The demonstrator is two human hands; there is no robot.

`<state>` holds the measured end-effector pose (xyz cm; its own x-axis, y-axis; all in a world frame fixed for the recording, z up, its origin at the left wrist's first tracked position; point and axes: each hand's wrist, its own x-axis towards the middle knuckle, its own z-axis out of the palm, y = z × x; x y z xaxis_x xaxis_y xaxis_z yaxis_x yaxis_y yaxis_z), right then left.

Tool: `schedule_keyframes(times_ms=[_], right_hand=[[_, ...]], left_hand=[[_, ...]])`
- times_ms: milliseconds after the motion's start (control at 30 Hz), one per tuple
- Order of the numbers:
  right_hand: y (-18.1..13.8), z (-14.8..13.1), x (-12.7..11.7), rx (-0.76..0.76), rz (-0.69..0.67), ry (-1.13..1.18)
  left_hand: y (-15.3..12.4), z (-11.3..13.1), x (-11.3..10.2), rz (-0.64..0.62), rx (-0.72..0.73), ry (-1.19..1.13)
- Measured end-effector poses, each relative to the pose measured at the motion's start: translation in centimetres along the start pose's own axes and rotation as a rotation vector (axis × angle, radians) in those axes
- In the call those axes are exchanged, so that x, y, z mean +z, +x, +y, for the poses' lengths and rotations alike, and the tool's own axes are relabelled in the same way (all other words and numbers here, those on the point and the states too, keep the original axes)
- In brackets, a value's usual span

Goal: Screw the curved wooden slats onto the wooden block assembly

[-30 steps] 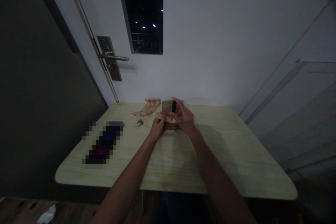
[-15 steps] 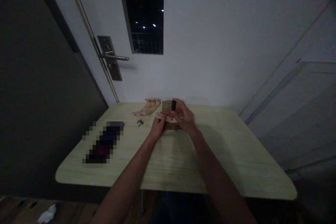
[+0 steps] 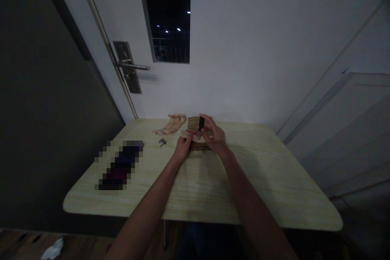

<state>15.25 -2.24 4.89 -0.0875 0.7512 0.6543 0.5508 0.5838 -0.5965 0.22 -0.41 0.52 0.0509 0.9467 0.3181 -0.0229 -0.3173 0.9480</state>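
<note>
My right hand [image 3: 217, 139] is closed on a small screwdriver [image 3: 201, 123] with a black handle, which stands nearly upright. Its lower end meets or sits just above a pale, curved wooden piece [image 3: 199, 139]. At the left end of that piece my left hand [image 3: 183, 146] grips it, thumb on top. Behind and beneath lies a brown wooden block or box [image 3: 193, 122], partly covered by my hands. Something red [image 3: 192, 131] shows between the hands, too small to make out. Whether a screw is under the tip is hard to see.
Several pale curved wooden pieces [image 3: 175, 124] lie at the table's back edge. Small metal screws [image 3: 162, 142] rest left of my left hand. A dark, blurred-out object [image 3: 122, 166] lies on the left of the table [image 3: 207, 187]. A white door [image 3: 231, 69] stands directly behind.
The screwdriver's handle has shifted slightly, and my right fingers have moved a little around it. My left hand stays on the pale wooden piece.
</note>
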Motion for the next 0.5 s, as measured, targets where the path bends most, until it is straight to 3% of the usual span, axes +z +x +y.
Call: schedule_keyframes(times_ms=[300,500], right_hand=[[0.05,0.15,0.54,0.019,0.065,-0.153],[-0.14,0.12,0.42,-0.002,0.053,-0.093]], left_hand=[[-0.02,-0.1,0.06,0.029,-0.009,0.012],[0.09,-0.32,0.03,0.002,-0.005,-0.012]])
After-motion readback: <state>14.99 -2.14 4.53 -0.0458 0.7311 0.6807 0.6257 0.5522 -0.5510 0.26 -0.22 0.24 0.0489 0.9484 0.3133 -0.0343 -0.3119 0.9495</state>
